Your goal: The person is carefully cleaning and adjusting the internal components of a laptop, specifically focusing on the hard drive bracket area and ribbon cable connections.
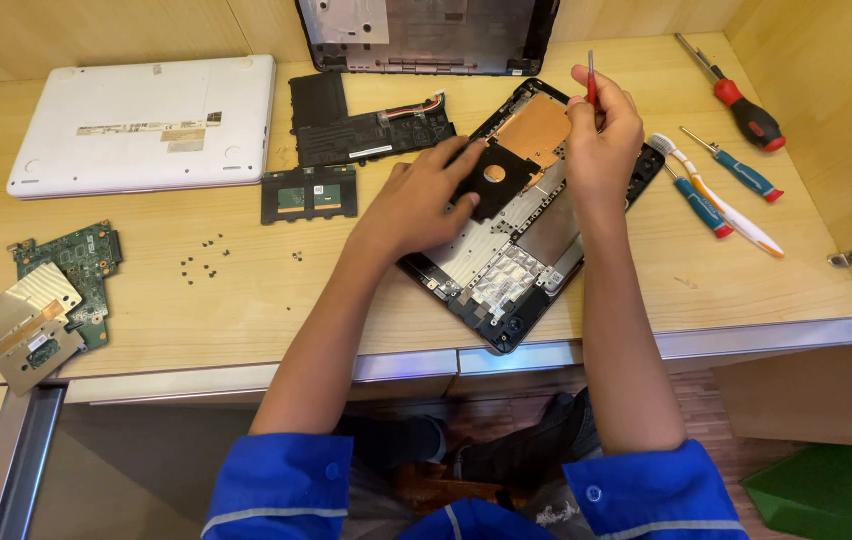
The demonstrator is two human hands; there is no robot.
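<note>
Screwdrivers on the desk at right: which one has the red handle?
The largest screwdriver, farthest back near the wooden side wall. The two smaller screwdrivers nearer the white toothbrush have blue handles with red ends.

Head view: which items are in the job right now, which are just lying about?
In hand:
- left hand on the black fan part
- right hand holding a thin red screwdriver
- opened laptop base

Lying about:
- white bottom cover
- battery
- touchpad board
- green mainboard
- loose screws
- spare screwdrivers
</note>
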